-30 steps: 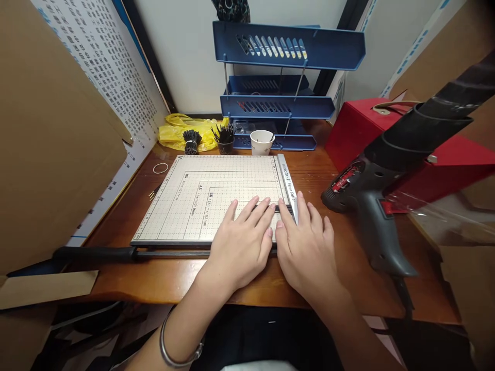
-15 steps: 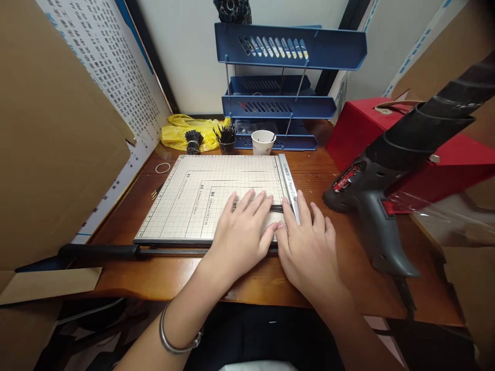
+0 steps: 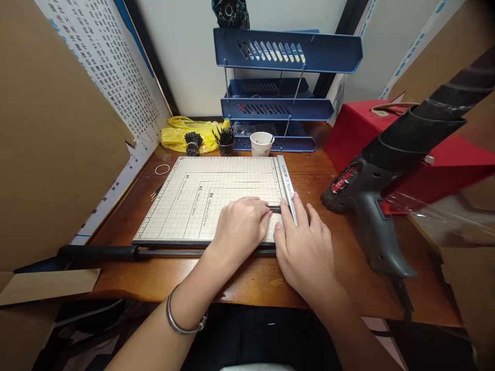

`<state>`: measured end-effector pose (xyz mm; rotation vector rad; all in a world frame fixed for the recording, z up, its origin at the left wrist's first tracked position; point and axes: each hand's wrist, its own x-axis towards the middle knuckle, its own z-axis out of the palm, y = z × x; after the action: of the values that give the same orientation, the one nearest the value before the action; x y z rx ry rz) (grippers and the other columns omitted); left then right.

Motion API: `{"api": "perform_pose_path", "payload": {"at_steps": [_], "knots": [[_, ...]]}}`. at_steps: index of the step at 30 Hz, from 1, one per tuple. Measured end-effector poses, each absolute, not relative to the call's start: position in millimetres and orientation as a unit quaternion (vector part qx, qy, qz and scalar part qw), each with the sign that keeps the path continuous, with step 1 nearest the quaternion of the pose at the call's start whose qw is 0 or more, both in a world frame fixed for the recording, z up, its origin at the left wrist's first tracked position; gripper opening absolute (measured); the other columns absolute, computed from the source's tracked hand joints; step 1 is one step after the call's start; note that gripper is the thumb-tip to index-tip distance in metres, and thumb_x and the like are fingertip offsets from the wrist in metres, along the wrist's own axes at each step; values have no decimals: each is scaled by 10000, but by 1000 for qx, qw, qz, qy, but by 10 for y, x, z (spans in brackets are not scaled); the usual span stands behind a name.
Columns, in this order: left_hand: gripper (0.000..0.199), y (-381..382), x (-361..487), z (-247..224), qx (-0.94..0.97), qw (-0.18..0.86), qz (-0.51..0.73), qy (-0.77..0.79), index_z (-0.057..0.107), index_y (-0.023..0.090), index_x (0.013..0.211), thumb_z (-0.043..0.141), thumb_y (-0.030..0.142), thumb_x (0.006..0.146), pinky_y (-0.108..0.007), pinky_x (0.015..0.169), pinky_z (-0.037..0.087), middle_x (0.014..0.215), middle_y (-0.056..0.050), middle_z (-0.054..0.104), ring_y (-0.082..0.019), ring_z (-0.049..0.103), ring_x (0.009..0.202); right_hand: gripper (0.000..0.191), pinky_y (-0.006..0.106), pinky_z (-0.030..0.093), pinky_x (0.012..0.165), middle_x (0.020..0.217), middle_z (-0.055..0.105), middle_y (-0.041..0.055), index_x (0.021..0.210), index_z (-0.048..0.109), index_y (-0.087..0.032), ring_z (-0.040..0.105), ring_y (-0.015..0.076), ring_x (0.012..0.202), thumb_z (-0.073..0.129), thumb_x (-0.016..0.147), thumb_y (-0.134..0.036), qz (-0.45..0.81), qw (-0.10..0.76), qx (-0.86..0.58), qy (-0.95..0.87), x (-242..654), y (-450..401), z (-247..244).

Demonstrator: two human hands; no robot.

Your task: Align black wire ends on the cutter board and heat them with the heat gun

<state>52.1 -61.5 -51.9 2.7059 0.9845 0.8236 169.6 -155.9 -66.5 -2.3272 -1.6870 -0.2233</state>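
A paper cutter with a cream gridded board (image 3: 170,206) lies on the wooden table. Thin black strands (image 3: 275,209) rest on its right part, running sideways between the hands. My left hand (image 3: 243,220) is curled over the board, its thumb and fingers pinched on the strands' left end. Spread fingers of my right hand (image 3: 305,242) lie flat over the strands' right end and the cutter's metal edge strip (image 3: 286,180). The cutter's black handle (image 3: 100,252) is down along the near edge of the board.
Behind the board stand a tied black bundle (image 3: 192,144), a small cup of black strands (image 3: 226,142) and a white paper cup (image 3: 262,144). A blue rack (image 3: 328,51) rises at the back. At right are a heat gun (image 3: 379,221) and a red box (image 3: 348,121).
My left hand's fingers have gone from stretched out flat to curled and pinched on the strands. My right hand has stayed almost in place.
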Motion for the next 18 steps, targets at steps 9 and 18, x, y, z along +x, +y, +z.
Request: {"api": "perform_pose_path", "payload": {"at_steps": [9, 18], "knots": [[211, -661, 514, -595, 891, 64, 292, 343, 784, 231, 891, 595, 194, 978, -372, 862, 643, 922, -19, 814, -243, 771, 1044, 543, 595, 437, 1099, 1644, 391, 95, 1507, 529, -145, 466, 407, 1409, 337, 1024, -303, -80, 141, -797, -582, 1699, -1538, -685], [262, -703, 429, -512, 928, 23, 240, 284, 771, 181, 1094, 524, 244, 1037, -457, 932, 632, 1151, -50, 793, -293, 730, 1144, 550, 622, 408, 1112, 1649, 382, 88, 1522, 515, -148, 448, 423, 1418, 321, 1039, -326, -75, 133, -800, -580, 1701, -1539, -670]]}}
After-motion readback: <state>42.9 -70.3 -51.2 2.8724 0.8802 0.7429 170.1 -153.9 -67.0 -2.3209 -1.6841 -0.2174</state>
